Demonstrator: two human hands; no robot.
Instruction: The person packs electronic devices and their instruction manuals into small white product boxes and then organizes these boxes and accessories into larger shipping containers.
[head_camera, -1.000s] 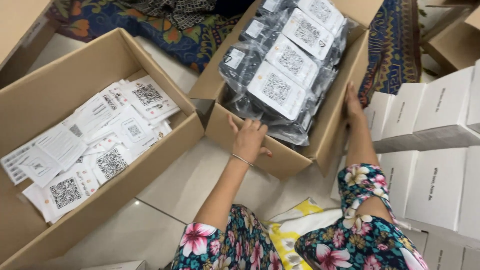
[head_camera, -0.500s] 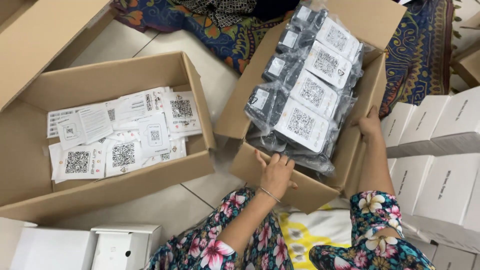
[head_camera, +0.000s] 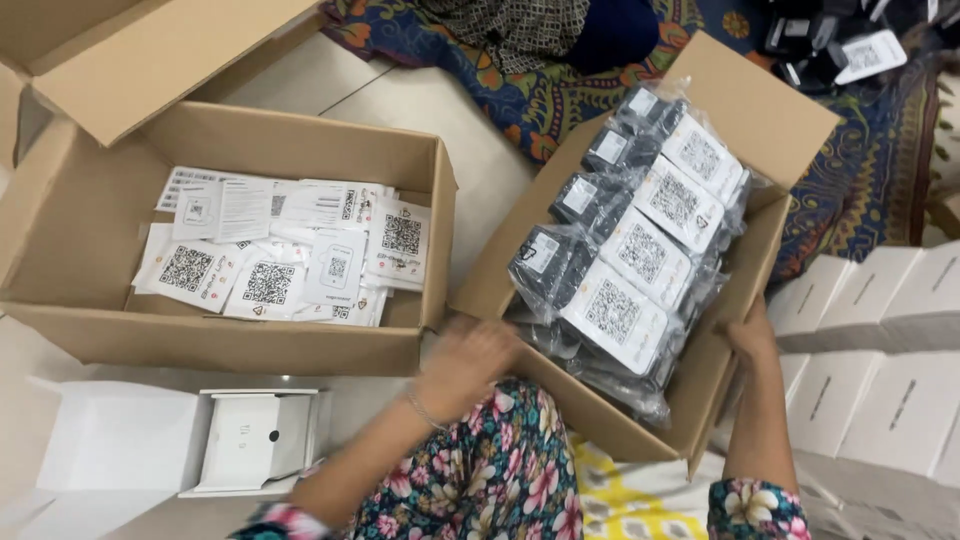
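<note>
We steady the box (head_camera: 700, 400) of bagged packs (head_camera: 640, 270) with our right hand (head_camera: 748, 335) flat on its side, while our left hand (head_camera: 462, 362), blurred, grip unclear, hovers at its near corner.

Home floor used as a small packing station, not a shop or factory.

Work is laid out straight on a pale tiled floor (head_camera: 440, 120) with a patterned blue, green and orange fabric mat (head_camera: 520, 95) spread on it, seen from above by a person sitting on the floor in floral clothing. Open brown cardboard box (head_camera: 300, 140) holds loose white printed paper cards (head_camera: 280, 250); a second open brown cardboard box (head_camera: 740, 110) is filled with black items sealed in clear plastic bags (head_camera: 620, 270). Rows of small white cardboard cartons (head_camera: 880, 340) stacked on the right, one open white carton (head_camera: 250, 440) lower left. No desk, shelving or machinery, just household floor and textiles.
</note>
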